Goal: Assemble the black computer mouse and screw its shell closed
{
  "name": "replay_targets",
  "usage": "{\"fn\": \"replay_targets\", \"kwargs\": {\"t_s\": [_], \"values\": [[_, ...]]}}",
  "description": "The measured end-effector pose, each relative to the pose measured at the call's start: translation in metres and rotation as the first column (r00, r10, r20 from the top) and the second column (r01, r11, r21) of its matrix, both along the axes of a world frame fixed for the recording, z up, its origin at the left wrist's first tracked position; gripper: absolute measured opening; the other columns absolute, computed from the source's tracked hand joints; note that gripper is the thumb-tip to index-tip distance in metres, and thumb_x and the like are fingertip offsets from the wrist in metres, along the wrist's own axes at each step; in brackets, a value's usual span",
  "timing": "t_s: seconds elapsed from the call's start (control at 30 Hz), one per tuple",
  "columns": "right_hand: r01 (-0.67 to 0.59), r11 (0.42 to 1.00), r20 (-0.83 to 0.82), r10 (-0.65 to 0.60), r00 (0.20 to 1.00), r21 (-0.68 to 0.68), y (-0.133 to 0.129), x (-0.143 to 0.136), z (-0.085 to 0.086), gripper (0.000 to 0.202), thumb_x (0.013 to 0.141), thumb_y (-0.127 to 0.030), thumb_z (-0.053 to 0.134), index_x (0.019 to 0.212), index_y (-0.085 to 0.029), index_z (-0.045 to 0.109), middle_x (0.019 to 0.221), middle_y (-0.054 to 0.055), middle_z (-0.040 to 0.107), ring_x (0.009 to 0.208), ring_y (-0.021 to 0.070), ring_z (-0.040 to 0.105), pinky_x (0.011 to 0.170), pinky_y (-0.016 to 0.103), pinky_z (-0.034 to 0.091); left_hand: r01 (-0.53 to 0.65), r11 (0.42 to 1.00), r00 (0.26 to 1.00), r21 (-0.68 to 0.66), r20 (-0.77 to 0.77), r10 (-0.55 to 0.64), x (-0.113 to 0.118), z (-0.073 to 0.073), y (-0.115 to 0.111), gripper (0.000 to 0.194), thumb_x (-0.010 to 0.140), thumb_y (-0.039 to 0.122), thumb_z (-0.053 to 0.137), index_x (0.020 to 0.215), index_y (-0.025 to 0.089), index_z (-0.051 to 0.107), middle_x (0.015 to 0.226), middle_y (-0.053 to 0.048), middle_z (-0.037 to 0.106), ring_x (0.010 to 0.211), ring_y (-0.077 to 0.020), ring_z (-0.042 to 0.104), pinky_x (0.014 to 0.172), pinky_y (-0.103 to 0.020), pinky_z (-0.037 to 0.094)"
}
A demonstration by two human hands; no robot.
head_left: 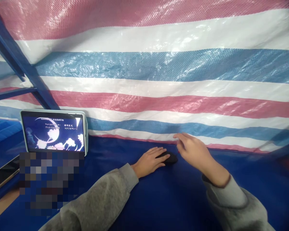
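My left hand lies palm down, its fingers spread and stretched over the left part of a black computer mouse. The fingers cover much of the mouse, which rests on the blue tabletop. To the right of the mouse, my right hand is raised with its wrist bent, close to the striped sheet at the back. Its fingers are partly bent and apart, and nothing shows between them. Both arms wear grey sleeves.
A tablet in a pale case stands at the left, its screen lit. Next to it are a phone, a blurred-out patch and part of another person's arm. A striped plastic sheet and blue frame bars stand behind.
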State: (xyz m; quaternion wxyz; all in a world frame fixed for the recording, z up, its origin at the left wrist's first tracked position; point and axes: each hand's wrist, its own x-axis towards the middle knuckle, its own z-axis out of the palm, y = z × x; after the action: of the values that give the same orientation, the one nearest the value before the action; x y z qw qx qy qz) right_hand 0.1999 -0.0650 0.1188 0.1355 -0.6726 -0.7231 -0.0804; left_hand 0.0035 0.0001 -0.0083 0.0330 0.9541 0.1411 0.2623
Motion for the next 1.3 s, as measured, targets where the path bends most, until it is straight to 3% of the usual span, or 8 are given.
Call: {"fn": "replay_targets", "kwargs": {"t_s": [0.53,0.63,0.83,0.97,1.13,1.3], "values": [[0.002,1.000,0.012,-0.002,1.000,-0.007,0.0008,0.0003,-0.0004,0.035,0.085,-0.015,0.042,0.113,-0.020,0.064,0.099,0.006,0.070,0.076,0.0201,0.066,0.063,0.029,0.040,0.003,1.000,1.000,-0.002,-0.006,-0.003,0.0003,0.0010,-0.0003,0.043,0.102,0.039,0.042,0.141,0.022,0.045,0.146,-0.009,0.046,0.137,-0.0224,0.041,0.115,-0.042,0.035],[0.003,1.000,-0.005,-0.003,1.000,-0.008,0.0009,0.0008,-0.0001,0.034,0.090,-0.017,0.038,0.112,-0.019,0.064,0.093,0.006,0.072,0.075,0.0201,0.066,0.063,0.029,0.040,0.012,1.000,0.999,-0.027,-0.033,-0.013,-0.0002,0.0015,-0.0007,0.043,0.102,0.033,0.042,0.144,0.021,0.041,0.149,-0.009,0.042,0.141,-0.0226,0.036,0.117,-0.043,0.031],[0.004,1.000,0.031,-0.005,1.000,0.022,0.0005,0.0029,-0.0003,0.035,0.085,-0.015,0.043,0.113,-0.019,0.064,0.098,0.006,0.071,0.076,0.0202,0.066,0.063,0.030,0.041,0.041,0.996,0.993,-0.080,-0.106,-0.050,-0.0008,0.0071,-0.0048,0.049,0.098,0.019,0.040,0.147,0.018,0.033,0.155,-0.009,0.031,0.146,-0.0221,0.024,0.121,-0.042,0.023],[0.006,1.000,-0.002,-0.006,1.000,0.008,0.0007,0.0036,-0.0006,0.035,0.090,-0.018,0.038,0.115,-0.019,0.063,0.089,0.005,0.072,0.075,0.0205,0.066,0.065,0.030,0.041,0.055,0.992,0.994,-0.114,-0.089,-0.066,-0.0013,0.0089,-0.0059,0.044,0.099,0.018,0.042,0.143,0.019,0.039,0.155,-0.008,0.032,0.146,-0.0196,0.025,0.122,-0.039,0.023],[0.021,1.000,0.031,-0.021,0.999,0.011,0.0003,0.0031,0.0008,0.038,0.082,-0.014,0.045,0.113,-0.020,0.064,0.101,0.006,0.071,0.077,0.0211,0.067,0.064,0.030,0.041,0.072,0.990,0.995,-0.118,-0.055,-0.079,-0.0014,0.0081,-0.0051,0.045,0.099,0.019,0.045,0.143,0.020,0.039,0.153,-0.010,0.035,0.144,-0.0207,0.030,0.120,-0.040,0.027],[0.025,1.000,0.003,-0.025,1.000,0.005,0.0001,0.0045,0.0008,0.036,0.088,-0.016,0.039,0.114,-0.019,0.064,0.094,0.007,0.073,0.077,0.0211,0.067,0.065,0.031,0.042,0.069,0.993,0.996,-0.100,-0.051,-0.074,-0.0007,0.0065,-0.0044,0.044,0.099,0.020,0.045,0.143,0.020,0.040,0.152,-0.010,0.036,0.143,-0.0214,0.031,0.119,-0.040,0.029]]}}
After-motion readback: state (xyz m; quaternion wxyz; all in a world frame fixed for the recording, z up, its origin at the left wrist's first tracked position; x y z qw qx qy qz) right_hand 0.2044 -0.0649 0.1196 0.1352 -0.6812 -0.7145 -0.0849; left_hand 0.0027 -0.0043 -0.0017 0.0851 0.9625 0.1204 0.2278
